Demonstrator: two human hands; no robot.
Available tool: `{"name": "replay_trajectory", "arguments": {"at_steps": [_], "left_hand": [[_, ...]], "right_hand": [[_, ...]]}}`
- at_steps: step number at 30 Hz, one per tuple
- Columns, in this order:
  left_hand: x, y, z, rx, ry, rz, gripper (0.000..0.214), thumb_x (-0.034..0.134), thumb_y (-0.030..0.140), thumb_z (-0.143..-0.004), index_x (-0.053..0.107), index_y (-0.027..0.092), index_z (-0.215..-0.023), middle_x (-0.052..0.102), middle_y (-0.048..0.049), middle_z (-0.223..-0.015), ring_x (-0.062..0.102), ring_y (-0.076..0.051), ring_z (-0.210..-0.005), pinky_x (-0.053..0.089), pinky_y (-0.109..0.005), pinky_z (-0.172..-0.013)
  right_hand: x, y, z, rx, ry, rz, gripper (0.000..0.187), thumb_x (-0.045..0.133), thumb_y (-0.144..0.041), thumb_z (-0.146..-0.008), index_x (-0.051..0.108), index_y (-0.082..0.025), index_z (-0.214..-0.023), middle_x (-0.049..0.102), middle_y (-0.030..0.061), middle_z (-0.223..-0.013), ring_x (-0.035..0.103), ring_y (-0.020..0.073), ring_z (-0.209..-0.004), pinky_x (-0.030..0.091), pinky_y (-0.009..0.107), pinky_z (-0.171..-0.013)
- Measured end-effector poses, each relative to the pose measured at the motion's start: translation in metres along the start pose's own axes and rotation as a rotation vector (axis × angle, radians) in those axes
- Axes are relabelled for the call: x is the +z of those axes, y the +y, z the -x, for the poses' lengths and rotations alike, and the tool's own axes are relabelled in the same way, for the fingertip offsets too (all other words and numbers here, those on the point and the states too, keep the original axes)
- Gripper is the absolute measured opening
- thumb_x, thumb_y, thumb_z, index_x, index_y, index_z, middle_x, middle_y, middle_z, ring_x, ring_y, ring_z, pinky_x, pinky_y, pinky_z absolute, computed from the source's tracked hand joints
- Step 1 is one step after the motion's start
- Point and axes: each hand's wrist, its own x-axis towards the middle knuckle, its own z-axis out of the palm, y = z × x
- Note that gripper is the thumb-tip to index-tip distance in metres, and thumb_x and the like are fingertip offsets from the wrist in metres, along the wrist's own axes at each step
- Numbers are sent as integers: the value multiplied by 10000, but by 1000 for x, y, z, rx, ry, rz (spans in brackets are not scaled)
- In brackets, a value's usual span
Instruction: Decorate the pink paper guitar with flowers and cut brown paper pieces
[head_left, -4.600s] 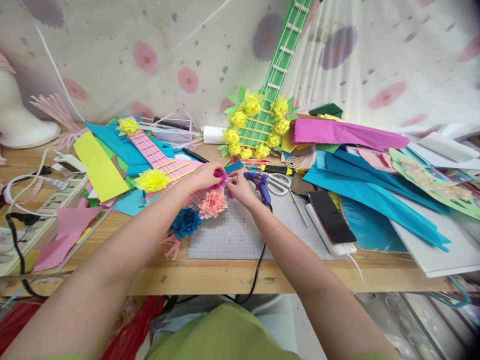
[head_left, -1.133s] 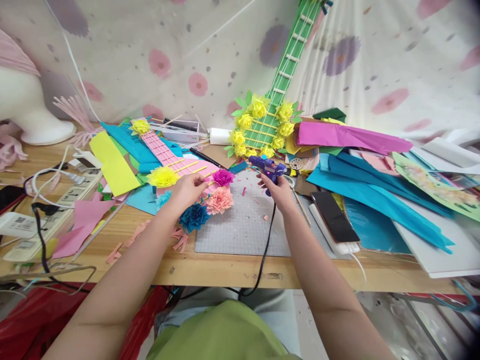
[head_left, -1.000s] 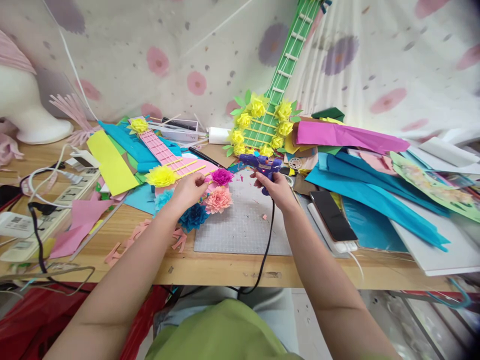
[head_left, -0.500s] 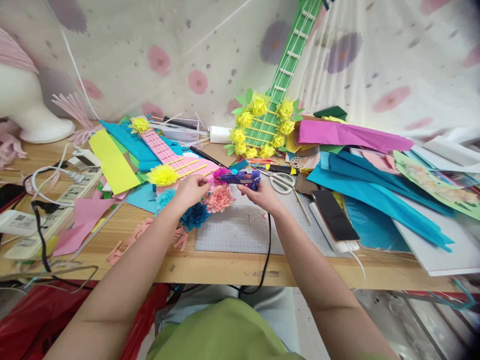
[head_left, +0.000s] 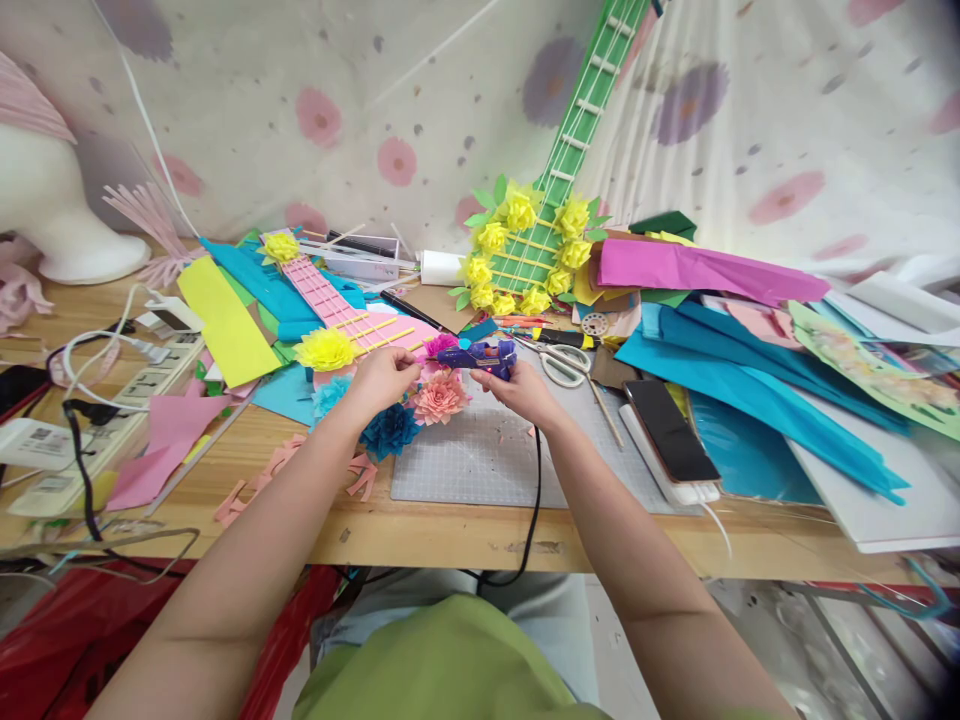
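Observation:
My right hand [head_left: 516, 388] is wrapped round a purple-blue glue gun [head_left: 480, 356], its nozzle pointing left. Just left of the nozzle, my left hand [head_left: 386, 380] is closed in a pinch; what sits between its fingertips is too small to make out. Beneath both hands lies a pink paper guitar [head_left: 321, 290] with yellow sticks across its body. Round its edge are a yellow paper flower [head_left: 325, 349], a light blue one, a dark blue flower [head_left: 389, 430], a coral flower [head_left: 440, 398] and a magenta flower [head_left: 441, 344], partly behind the glue gun.
A green paper guitar [head_left: 551, 195] with yellow flowers leans at the back. Scissors [head_left: 564, 364] and a phone [head_left: 671, 430] on a white power bank lie right of the grey cutting mat [head_left: 465, 470]. Coloured paper [head_left: 750, 370] is piled at right; a power strip [head_left: 112, 430] lies left.
The glue gun and my right hand have shifted very slightly left, toward my left hand. My left hand stays pinched in nearly the same place.

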Motion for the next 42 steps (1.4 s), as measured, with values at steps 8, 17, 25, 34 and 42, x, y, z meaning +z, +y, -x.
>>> {"name": "replay_trajectory", "arguments": {"at_steps": [8,17,25,34,42], "left_hand": [[0,1,0,2,-7,-16,178,522,305,-691,638,172,-665,610,-13,-589,535,-153,-578,352,-249,-524],[-3,2,0,24,-29,-36,218,538,326,-704,688,169,-724,633,-17,-606,550,-161,-578,369,-252,-520],[-11,-7,-4,127,-9,126,281,594,410,-699,719,178,-797,715,-41,-821,623,-189,-748,453,-275,-692],[-32,-17,-10,67,72,238,314,665,405,-648,705,168,-851,716,-54,-861,632,-210,-845,470,-293,-738],[-34,-21,-13,58,48,262,362,683,334,-613,467,208,-875,609,37,-621,592,-146,-619,407,-237,-575]], "right_hand": [[1,-2,-2,5,-6,4,465,573,-619,-706,627,-158,-740,546,7,-582,460,122,-563,372,246,-550],[1,-4,-2,47,-25,-141,471,596,-640,-670,563,-172,-637,444,-29,-480,391,92,-482,318,233,-471],[-17,17,4,12,126,-462,448,557,-612,-732,614,-171,-677,450,-23,-516,395,75,-468,313,223,-450],[-19,76,7,268,461,-145,521,645,-621,-594,645,-133,-776,615,45,-638,504,143,-538,405,287,-546],[-14,90,4,279,445,186,592,567,-666,-650,641,-142,-916,677,119,-823,617,262,-776,449,364,-684]]}}
